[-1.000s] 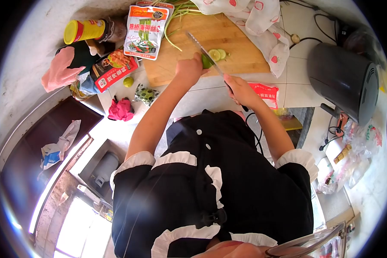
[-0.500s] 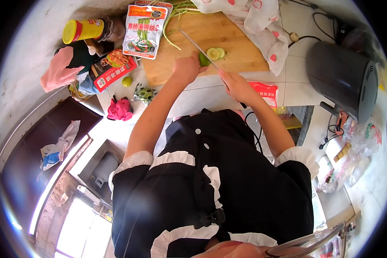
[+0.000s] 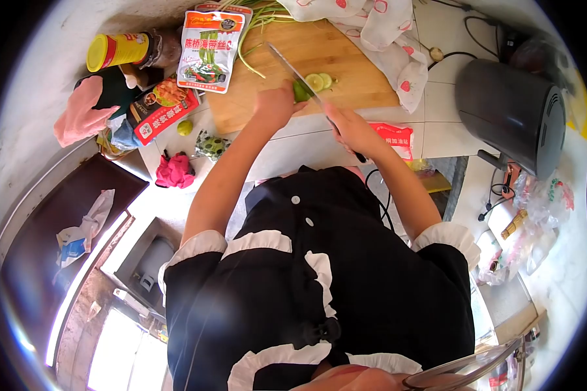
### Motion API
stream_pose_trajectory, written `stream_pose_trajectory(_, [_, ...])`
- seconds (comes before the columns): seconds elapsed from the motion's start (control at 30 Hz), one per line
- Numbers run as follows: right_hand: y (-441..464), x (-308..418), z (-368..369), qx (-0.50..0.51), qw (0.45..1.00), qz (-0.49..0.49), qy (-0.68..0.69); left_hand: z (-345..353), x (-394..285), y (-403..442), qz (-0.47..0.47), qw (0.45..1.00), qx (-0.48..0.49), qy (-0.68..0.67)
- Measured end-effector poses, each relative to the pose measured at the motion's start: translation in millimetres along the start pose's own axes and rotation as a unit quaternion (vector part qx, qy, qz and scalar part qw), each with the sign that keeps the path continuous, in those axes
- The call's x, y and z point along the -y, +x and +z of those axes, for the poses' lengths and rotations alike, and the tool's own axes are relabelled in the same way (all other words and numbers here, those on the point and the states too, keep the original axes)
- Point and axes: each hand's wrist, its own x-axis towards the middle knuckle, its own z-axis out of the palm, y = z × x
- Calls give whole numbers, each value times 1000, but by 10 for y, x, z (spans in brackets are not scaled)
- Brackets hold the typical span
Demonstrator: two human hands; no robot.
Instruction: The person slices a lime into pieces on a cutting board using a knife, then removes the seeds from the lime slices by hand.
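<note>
My left hand (image 3: 275, 104) is closed on a green lime (image 3: 300, 92) at the near edge of the wooden cutting board (image 3: 359, 65). My right hand (image 3: 349, 125) grips a long knife (image 3: 287, 64) by its dark handle, part of which shows below the fist. The blade slants up and left across the board, beside the lime. Cut lime slices (image 3: 316, 82) lie just right of the blade, pale faces up. Whether the edge is inside the lime, I cannot make out.
Green stalks (image 3: 248, 49) and a seaweed packet (image 3: 209, 52) lie at the board's upper left, a patterned cloth (image 3: 398, 65) at its right. A whole lime (image 3: 184, 127), a red packet (image 3: 163, 107) and a pink cloth (image 3: 174, 171) sit leftward. A dark appliance (image 3: 509, 117) stands right.
The whole view has shifted slightly, so most things appear a little further left. The knife has tilted a little, and more of its handle shows. Both hands keep their holds.
</note>
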Motion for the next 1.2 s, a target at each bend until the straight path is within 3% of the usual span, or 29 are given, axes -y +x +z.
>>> stream_pose_trajectory(0.27, [99, -52, 90, -30, 999, -29, 21, 17, 20, -26, 3, 1000, -13, -6])
stream_pose_trajectory(0.47, [221, 44, -12, 35, 998, -10, 44, 31, 57, -15, 14, 1000, -14, -3])
stream_pose_trajectory(0.57, [-71, 30, 28, -19, 1000, 9, 12, -12, 43, -8, 1, 1000, 6, -2])
stream_pose_trajectory(0.77, [137, -176, 116, -33, 998, -46, 18, 2, 5, -14, -19, 1000, 20, -8])
stream_pose_trajectory(0.87, [304, 145, 112, -22, 1000, -20, -2, 13, 28, 6, -19, 1000, 23, -7])
stream_pose_trajectory(0.97, [305, 51, 0, 23, 1000, -6, 12, -16, 25, 3, -17, 999, 27, 5])
stream_pose_trajectory(1.2, [-136, -276, -11, -12, 1000, 29, 1, -25, 14, 5, -13, 1000, 23, 15])
